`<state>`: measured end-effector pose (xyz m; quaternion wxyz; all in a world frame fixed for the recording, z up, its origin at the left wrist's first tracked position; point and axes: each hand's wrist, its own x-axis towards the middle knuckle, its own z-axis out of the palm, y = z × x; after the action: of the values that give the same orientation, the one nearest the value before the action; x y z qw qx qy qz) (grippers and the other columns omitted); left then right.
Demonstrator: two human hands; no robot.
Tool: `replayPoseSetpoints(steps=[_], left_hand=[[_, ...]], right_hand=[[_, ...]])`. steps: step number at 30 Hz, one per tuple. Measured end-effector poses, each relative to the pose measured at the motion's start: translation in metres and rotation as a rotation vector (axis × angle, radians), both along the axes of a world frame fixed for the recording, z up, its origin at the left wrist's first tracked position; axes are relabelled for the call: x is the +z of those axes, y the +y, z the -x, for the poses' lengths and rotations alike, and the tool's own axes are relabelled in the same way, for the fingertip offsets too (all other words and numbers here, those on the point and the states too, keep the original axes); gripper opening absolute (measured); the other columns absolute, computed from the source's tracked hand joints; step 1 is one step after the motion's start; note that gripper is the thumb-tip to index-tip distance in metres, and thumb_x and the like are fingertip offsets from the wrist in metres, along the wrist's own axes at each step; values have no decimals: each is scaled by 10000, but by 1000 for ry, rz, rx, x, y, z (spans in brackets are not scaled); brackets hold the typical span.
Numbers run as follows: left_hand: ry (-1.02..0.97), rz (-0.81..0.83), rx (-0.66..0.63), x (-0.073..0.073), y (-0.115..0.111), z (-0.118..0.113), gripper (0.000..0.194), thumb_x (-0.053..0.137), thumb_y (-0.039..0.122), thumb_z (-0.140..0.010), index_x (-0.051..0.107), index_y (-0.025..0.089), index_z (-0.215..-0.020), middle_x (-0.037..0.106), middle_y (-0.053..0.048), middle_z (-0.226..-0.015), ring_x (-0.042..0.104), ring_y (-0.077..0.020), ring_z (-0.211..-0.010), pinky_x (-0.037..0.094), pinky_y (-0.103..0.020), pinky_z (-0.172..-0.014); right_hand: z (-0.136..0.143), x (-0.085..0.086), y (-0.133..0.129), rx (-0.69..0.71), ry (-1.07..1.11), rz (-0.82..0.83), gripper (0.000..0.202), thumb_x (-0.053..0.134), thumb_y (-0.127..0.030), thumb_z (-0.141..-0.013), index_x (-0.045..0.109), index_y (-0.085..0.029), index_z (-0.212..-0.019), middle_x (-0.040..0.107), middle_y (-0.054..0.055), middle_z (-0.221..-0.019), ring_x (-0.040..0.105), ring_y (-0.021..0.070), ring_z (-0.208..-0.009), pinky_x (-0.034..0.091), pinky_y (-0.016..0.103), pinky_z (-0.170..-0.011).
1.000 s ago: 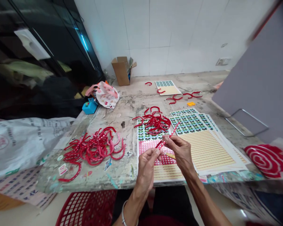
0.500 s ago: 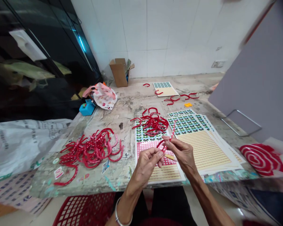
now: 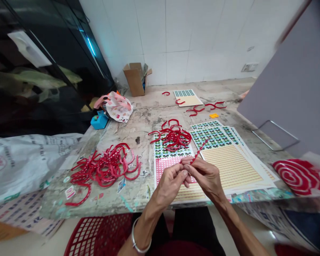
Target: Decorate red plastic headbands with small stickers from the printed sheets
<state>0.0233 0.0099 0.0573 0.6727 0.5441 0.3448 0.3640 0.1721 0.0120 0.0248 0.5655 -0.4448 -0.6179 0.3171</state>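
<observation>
My left hand (image 3: 171,181) and my right hand (image 3: 204,175) meet above a sticker sheet (image 3: 162,174) near the table's front edge. Both have closed fingers pinching a red dotted band (image 3: 200,150), whose free end sticks up to the right from my right fingers. Its lower part is mostly hidden between the fingertips. Just behind my hands, a pile of red bands (image 3: 176,138) lies on the top of the sheet. A larger pile of red and pink bands (image 3: 104,166) is to the left. More sticker sheets (image 3: 229,161) overlap at the right.
A small box (image 3: 134,80), a pink-and-white bag (image 3: 119,108) and a blue object (image 3: 99,121) stand further back. Loose bands lie near a small sheet (image 3: 188,97). A red basket (image 3: 96,234) is below the front edge.
My hands have drawn closer together. The band's free end now leans further right, and the red loop seen between my hands is mostly covered. The view has shifted slightly.
</observation>
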Motion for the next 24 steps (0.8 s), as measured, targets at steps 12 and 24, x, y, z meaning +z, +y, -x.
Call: replayPoseSetpoints(steps=[12, 24], left_hand=[[-12, -70, -2, -5, -11, 1, 268, 493, 360, -860, 642, 138, -843, 539, -45, -719, 487, -158, -713, 382, -267, -718], [4, -54, 34, -13, -11, 0, 270, 523, 367, -842, 624, 146, -727, 559, -33, -691, 509, -155, -706, 389, -255, -716]], right_hand=[[-6, 1, 4, 66, 193, 249, 171, 650, -325, -761, 729, -199, -844, 698, 77, -970, 650, 233, -909, 552, 370, -780], [-10, -4, 1, 102, -5, 121, 206, 622, -313, -790, 708, -244, -963, 676, 77, -1057, 607, 238, -1027, 496, 412, -885]])
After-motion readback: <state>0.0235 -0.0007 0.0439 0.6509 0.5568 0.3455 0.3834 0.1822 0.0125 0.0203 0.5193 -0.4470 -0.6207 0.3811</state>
